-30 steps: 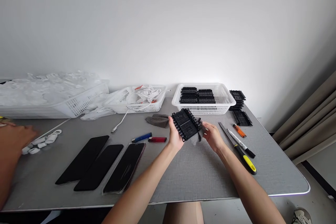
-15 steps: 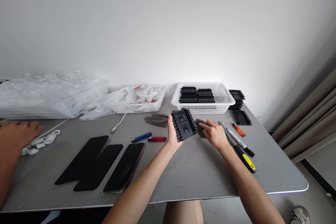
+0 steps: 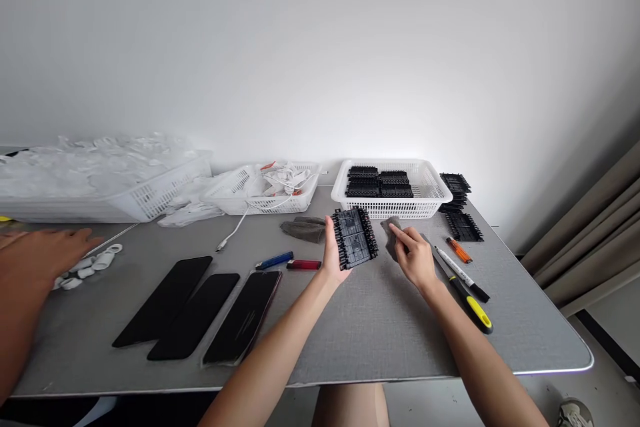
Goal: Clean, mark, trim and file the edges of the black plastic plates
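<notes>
My left hand (image 3: 332, 255) is closed on the edge of a black plastic panel (image 3: 356, 240), thumb along its left side. The panel has toothed edges and is tilted up above the table. To its right, my right hand (image 3: 414, 257) pinches a small grey cloth (image 3: 391, 235), index finger stretched along it. The cloth is apart from the panel. Behind them, a white basket (image 3: 390, 209) contains several similar black panels (image 3: 363, 188). More panels are stacked (image 3: 456, 183) at its right, with a single panel (image 3: 464, 227) in front.
Right of my hand lie an orange lighter (image 3: 459, 250), a marker (image 3: 457, 268) and a yellow-black handled tool (image 3: 473, 307). Leftward are a brown-grey cloth (image 3: 303, 229), blue (image 3: 275, 261) and red (image 3: 304, 265) lighters, and phones (image 3: 243, 317). Another person's hand (image 3: 60, 250) is near white rings (image 3: 103, 259).
The view has shifted slightly, so things sit a little farther right. My right hand has drawn the grey cloth up into a pinch; my left hand still holds the panel.
</notes>
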`<state>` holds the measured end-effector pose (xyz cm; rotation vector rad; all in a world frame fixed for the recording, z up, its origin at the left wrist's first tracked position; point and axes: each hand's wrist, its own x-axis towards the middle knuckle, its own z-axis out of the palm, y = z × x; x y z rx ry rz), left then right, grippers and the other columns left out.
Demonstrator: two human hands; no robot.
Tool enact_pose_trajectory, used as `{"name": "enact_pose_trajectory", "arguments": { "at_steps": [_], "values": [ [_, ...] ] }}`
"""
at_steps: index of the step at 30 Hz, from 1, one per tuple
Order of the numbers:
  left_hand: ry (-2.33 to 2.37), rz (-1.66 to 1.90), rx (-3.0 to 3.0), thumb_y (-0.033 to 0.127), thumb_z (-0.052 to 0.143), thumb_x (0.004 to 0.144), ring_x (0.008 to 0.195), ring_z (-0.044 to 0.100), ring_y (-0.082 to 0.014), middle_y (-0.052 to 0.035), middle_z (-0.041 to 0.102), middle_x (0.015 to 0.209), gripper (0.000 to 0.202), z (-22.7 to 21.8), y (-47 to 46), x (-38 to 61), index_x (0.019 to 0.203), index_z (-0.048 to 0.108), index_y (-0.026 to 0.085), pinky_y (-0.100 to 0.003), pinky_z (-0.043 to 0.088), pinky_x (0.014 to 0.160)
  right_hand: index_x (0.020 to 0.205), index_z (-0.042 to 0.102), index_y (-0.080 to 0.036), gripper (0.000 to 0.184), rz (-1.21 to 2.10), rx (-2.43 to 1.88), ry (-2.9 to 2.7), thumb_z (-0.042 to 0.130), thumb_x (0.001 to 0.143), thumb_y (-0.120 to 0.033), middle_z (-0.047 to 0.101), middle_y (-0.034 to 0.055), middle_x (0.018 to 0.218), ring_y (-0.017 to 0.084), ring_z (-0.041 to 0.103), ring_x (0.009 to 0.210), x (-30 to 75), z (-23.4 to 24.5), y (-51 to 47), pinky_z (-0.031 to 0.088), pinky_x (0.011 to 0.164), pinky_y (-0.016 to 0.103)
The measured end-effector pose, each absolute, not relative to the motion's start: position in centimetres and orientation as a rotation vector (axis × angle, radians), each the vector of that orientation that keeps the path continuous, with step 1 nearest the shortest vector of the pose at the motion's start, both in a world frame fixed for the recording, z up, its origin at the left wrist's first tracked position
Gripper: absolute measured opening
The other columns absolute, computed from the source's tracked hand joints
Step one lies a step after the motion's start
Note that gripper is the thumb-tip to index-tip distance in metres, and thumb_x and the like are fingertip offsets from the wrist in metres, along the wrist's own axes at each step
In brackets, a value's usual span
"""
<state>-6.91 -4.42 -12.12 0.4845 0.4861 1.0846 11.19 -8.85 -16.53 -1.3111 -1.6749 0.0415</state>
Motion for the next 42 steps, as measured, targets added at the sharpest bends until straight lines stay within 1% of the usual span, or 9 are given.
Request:
{"name": "enact_pose_trajectory", "arguments": {
  "at_steps": [7,12,17,22,28,31,34,37,42],
  "values": [
    [0.44,0.92,0.547,0.069,0.038,0.09,0.111,0.065,-0.0284,-0.0099,0.072,0.113,0.065,-13.6,-4.6,-5.7,0.125,0.064,0.021,-0.044,0.05,0.098,0.141,0.054,-0.028,0.047,0.283,-1.041,-1.556,0.054,0.094,-0.03,0.068,0.0076,0.095,0.021,0.062,0.08,8.1,-15.2,-10.2,0.052,0.077,0.035],
    [0.47,1.01,0.633,0.067,0.05,0.087,0.101,0.069,-0.0247,-0.0092,0.073,0.108,0.062,-14.9,-4.9,-5.2,0.128,0.062,0.022,-0.036,0.054,0.09,0.121,0.071,-0.028,0.032,0.523,-0.954,-1.679,0.062,0.091,-0.033,0.074,0.0072,0.096,0.023,0.068,0.086,7.4,-15.0,-10.3,0.053,0.08,0.036],
    [0.497,1.111,0.638,0.065,0.051,0.088,0.097,0.069,-0.0217,-0.0078,0.074,0.104,0.06,-15.3,-5.0,-4.9,0.127,0.063,0.022,-0.032,0.052,0.091,0.116,0.074,-0.027,0.029,0.622,-0.965,-1.603,0.059,0.092,-0.033,0.074,0.007,0.102,0.023,0.068,0.09,6.8,-14.8,-10.2,0.052,0.08,0.035],
    [0.492,1.235,0.586,0.065,0.05,0.088,0.101,0.068,-0.0217,-0.0067,0.073,0.107,0.057,-15.1,-4.3,-4.9,0.123,0.065,0.022,-0.035,0.052,0.093,0.106,0.077,-0.025,0.027,0.735,-0.931,-1.671,0.055,0.091,-0.026,0.074,0.0042,0.091,0.021,0.066,0.082,6.5,-14.4,-10.4,0.049,0.074,0.032],
    [0.58,1.274,0.507,0.064,0.046,0.091,0.081,0.069,-0.0183,-0.0054,0.074,0.098,0.058,-15.0,-3.0,-6.1,0.124,0.063,0.019,-0.034,0.055,0.084,0.085,0.078,-0.023,0.023,0.799,-1.002,-1.651,0.056,0.082,-0.016,0.072,0.0015,0.078,0.018,0.063,0.071,7.7,-14.9,-10.0,0.047,0.068,0.029],
    [0.586,1.253,0.51,0.063,0.043,0.092,0.091,0.069,-0.0182,-0.0053,0.073,0.105,0.056,-15.1,-3.2,-5.7,0.123,0.063,0.022,-0.031,0.054,0.088,0.097,0.077,-0.023,0.022,0.617,-1.078,-1.311,0.057,0.087,-0.025,0.072,0.0051,0.087,0.021,0.063,0.079,8.0,-15.0,-9.8,0.049,0.07,0.031],
    [0.615,1.185,0.549,0.063,0.045,0.092,0.099,0.069,-0.0207,-0.0068,0.073,0.102,0.054,-15.3,-3.9,-5.0,0.112,0.068,0.019,-0.03,0.053,0.089,0.117,0.072,-0.025,0.03,0.483,-1.007,-1.423,0.054,0.093,-0.029,0.068,0.0076,0.097,0.022,0.062,0.087,7.4,-15.0,-9.9,0.05,0.076,0.032],
    [0.699,1.144,0.565,0.064,0.048,0.089,0.095,0.069,-0.0235,-0.0071,0.073,0.085,0.054,-15.4,-4.5,-4.6,0.095,0.071,0.016,-0.031,0.055,0.085,0.132,0.063,-0.026,0.041,0.457,-0.935,-1.719,0.045,0.096,-0.022,0.065,0.0079,0.098,0.019,0.062,0.086,6.5,-15.1,-10.1,0.051,0.078,0.031],
    [0.665,1.235,0.529,0.064,0.052,0.088,0.075,0.068,-0.0177,-0.0019,0.071,0.077,0.05,-15.6,-4.4,-4.9,0.098,0.071,0.019,-0.028,0.055,0.075,0.143,0.053,-0.025,0.052,0.387,-0.929,-1.941,0.04,0.094,-0.014,0.062,0.0089,0.106,0.018,0.062,0.088,6.4,-15.5,-10.1,0.052,0.082,0.031]
  ]
}}
